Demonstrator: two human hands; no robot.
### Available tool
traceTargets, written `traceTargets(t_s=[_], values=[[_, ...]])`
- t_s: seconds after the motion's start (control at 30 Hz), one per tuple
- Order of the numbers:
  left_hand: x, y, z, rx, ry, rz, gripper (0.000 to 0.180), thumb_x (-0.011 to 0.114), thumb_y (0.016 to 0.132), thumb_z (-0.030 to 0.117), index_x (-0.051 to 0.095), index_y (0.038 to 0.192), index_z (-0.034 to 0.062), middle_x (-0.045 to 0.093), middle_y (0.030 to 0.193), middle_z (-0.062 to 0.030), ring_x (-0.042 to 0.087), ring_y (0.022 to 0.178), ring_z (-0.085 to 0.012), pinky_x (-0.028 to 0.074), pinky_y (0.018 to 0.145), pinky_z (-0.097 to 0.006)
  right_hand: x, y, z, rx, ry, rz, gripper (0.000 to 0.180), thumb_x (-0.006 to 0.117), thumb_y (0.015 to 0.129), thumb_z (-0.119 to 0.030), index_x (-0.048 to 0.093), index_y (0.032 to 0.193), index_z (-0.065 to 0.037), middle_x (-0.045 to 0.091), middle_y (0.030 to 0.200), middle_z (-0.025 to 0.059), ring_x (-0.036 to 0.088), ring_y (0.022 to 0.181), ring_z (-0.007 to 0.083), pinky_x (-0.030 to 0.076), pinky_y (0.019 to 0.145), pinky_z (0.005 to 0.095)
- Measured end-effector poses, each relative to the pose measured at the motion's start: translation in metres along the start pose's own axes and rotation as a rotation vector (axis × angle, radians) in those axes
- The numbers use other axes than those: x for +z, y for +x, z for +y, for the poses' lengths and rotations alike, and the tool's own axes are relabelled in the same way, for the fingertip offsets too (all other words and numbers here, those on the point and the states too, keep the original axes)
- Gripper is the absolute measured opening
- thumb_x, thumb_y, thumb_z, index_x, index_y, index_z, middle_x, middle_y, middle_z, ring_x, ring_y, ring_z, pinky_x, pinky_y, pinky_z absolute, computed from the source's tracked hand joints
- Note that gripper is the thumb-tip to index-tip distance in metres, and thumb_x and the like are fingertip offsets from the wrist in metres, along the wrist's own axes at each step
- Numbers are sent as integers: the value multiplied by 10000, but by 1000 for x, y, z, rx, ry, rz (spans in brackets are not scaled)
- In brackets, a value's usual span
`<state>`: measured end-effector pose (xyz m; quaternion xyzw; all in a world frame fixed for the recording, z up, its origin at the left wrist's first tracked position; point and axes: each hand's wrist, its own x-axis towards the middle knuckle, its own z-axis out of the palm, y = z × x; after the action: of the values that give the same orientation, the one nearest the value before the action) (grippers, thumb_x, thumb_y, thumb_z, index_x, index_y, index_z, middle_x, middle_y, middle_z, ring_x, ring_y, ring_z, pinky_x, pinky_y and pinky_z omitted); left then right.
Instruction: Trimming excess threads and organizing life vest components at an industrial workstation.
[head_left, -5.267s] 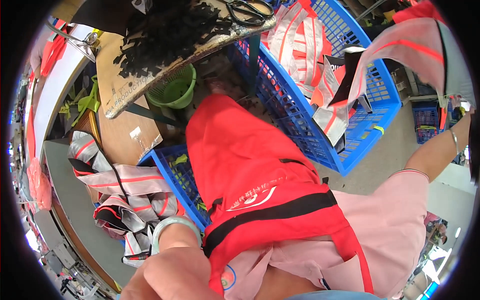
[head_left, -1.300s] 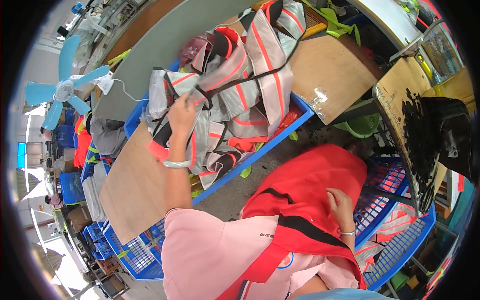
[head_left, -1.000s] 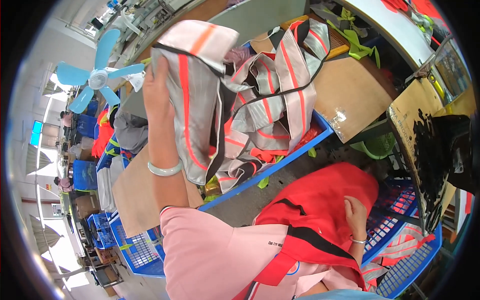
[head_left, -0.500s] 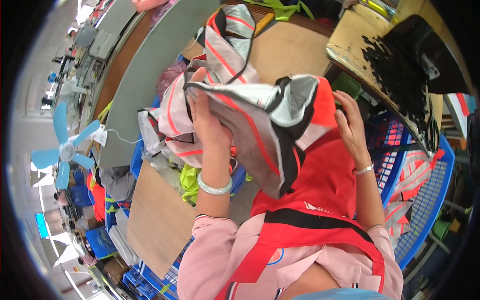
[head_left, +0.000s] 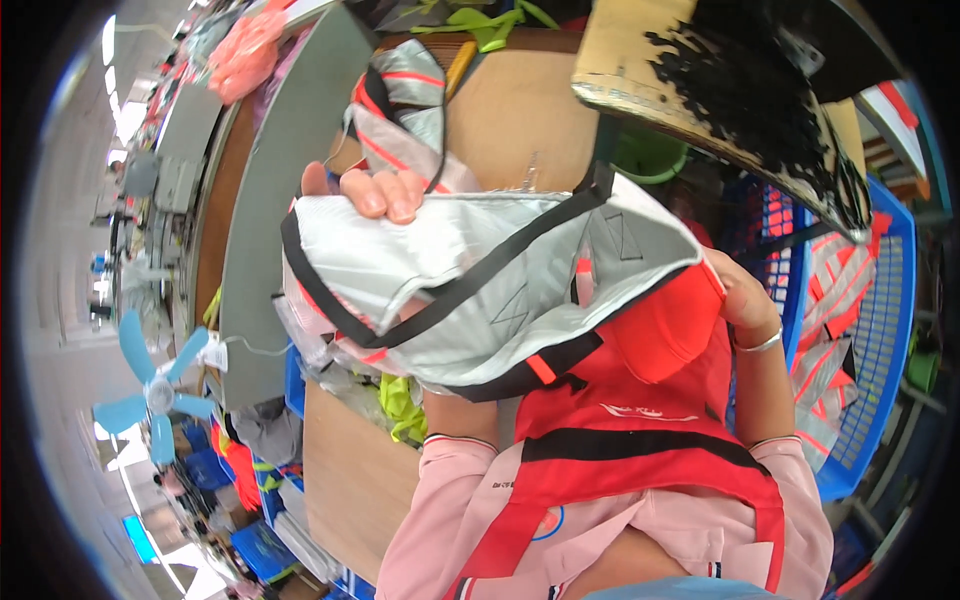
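Beside the person's right arm, a blue plastic basket [head_left: 893, 330] holds grey-and-red striped fabric pieces [head_left: 828, 290]. Before the red apron [head_left: 690, 400], the left hand's [head_left: 385, 195] fingers clamp over a black-bound silver-lined fabric piece's [head_left: 540, 300] top edge; the right hand's [head_left: 745, 300] hidden grip cannot be told.

- Red apron [head_left: 620, 475]: white printed lettering [head_left: 648, 411] with a curved stroke; small, foreshortened.
- Pink shirt [head_left: 430, 540], beside the red strap [head_left: 505, 530]: short row of tiny dark characters [head_left: 503, 485].
- Same shirt: round blue-ringed emblem [head_left: 550, 522], partly covered by strap.
- Tan board [head_left: 610, 60], near its edge: faint dark print [head_left: 640, 95], too blurred.
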<state>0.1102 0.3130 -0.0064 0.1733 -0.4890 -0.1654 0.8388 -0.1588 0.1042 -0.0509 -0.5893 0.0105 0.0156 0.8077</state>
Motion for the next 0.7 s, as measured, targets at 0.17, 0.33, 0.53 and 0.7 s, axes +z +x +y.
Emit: traceTargets(t_s=[0.17, 0.33, 0.53, 0.7], values=[[16, -2, -27, -242, -180, -130, 431, 306, 1008, 294, 467, 1350, 86, 545, 799, -86, 549, 674, -206, 361, 679, -337, -17, -3, 37, 3, 145, 224, 596, 510, 939, -352, 375, 1402, -2, 500, 1322, 135, 497, 1196, 188, 375, 1023, 315], [71, -3, -35, -266, -240, -72, 373, 339, 1000, 240, 369, 1326, 62, 576, 804, -161, 596, 648, -302, 392, 627, -407, -11, 8, 4, -254, -245, -41, 452, 548, 888, -233, 524, 1290, -26, 348, 1471, 161, 332, 1363, 272, 248, 1112, 381], [113, 34, -31, -266, -223, -177, 286, 316, 1005, 203, 372, 1246, 59, 583, 807, -185, 602, 638, -322, 412, 649, -429, -1, -10, -6, -479, -8, 89, 465, 622, 808, -524, 622, 903, -69, 663, 971, 122, 489, 1197, 327, 248, 1091, 495], [129, 25, -37, -208, -6, -135, 269, 356, 1006, 251, 436, 1143, 34, 594, 811, -174, 603, 666, -324, 459, 730, -448, -15, -59, -12, -536, -43, 257, 437, 743, 726, -502, 644, 764, -78, 657, 788, 65, 568, 934, 267, 383, 997, 488]])
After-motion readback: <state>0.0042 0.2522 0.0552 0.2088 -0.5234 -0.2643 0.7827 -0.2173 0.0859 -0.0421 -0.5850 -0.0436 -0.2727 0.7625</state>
